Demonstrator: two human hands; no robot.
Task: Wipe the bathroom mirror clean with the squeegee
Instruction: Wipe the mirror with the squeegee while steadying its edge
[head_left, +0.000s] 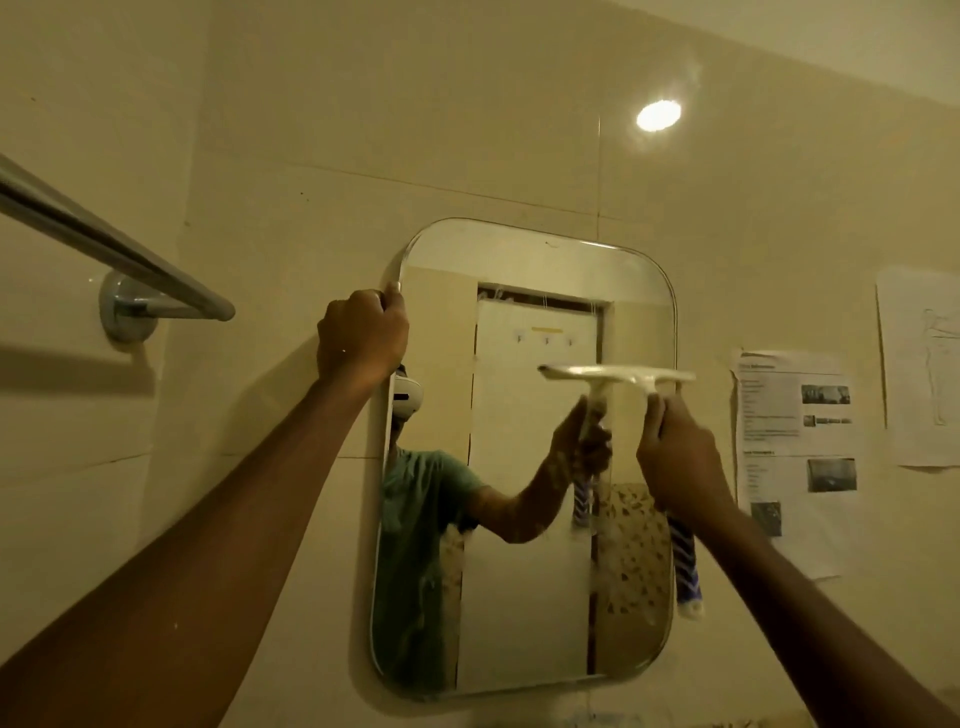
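Note:
A tall mirror (524, 597) with rounded corners hangs on the tiled wall. My left hand (361, 335) grips its upper left edge. My right hand (675, 462) is closed around the handle of a squeegee (618, 375). The pale blade lies level against the right half of the glass, at mid height. The handle's blue and white end sticks out below my fist. Foamy streaks and smears cover the lower part of the glass. The mirror reflects a person in a green shirt holding the squeegee.
A chrome towel bar (114, 249) juts from the wall at the left, close to my left forearm. Printed paper sheets (795, 447) are stuck to the wall right of the mirror. A light spot (658, 115) glares on the tiles above.

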